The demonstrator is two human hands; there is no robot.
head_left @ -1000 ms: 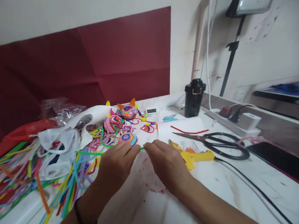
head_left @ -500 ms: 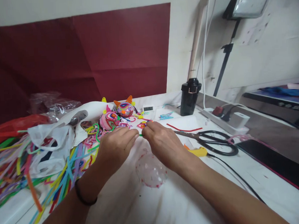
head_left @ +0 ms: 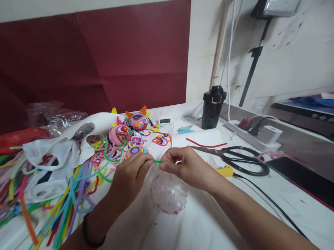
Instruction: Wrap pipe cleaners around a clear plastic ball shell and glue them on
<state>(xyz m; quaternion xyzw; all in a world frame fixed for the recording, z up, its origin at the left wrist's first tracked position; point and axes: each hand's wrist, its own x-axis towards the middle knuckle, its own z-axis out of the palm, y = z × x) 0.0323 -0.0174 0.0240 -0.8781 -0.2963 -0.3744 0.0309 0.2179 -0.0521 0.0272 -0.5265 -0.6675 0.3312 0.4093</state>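
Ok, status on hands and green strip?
Left fingers, right fingers pinching green strip. Short stretch visible between them. Transparent ball lower in view, not blocking it.

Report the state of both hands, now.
Left hand: closed, holding a green pipe cleaner.
Right hand: thumb and fingertips closed on the same green pipe cleaner.

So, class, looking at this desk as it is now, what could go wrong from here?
The clear ball sits close to the left hand and right hand, so a lowered wrist might knock it or set it rolling.

The scissors lie just beyond the right hand, blade end towards it, so a careless reach could meet the metal.

The black cord from the yellow tool runs beside the right forearm, which might snag it.
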